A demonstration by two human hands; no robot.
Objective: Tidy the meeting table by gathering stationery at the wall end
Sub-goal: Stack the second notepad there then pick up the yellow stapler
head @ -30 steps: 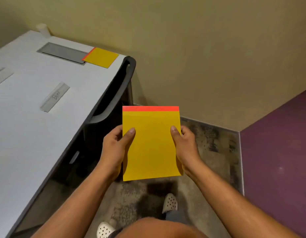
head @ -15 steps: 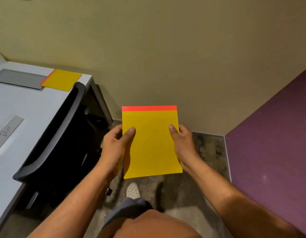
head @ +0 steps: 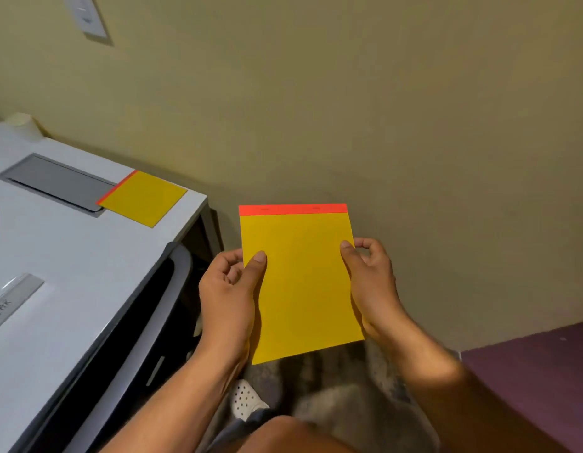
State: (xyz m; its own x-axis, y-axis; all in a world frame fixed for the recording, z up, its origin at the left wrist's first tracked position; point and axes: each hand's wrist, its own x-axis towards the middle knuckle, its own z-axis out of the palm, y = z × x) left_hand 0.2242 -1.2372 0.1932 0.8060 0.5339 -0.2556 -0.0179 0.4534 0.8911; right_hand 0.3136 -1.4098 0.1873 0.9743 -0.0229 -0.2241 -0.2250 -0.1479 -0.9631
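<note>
I hold a yellow notepad with a red top strip in front of me, above the floor and right of the table. My left hand grips its left edge with the thumb on the front. My right hand pinches its right edge the same way. A second yellow notepad with a red strip lies flat on the white table, at the corner by the wall.
A grey cable hatch is set in the table beside the lying pad, and a clear name strip lies nearer me. A dark chair is tucked under the table edge. A beige wall stands close ahead; a purple panel is at lower right.
I have walked closer to the wall end; the table corner and the lying pad now sit nearer and more central. Both hands keep the same hold on the pad.
</note>
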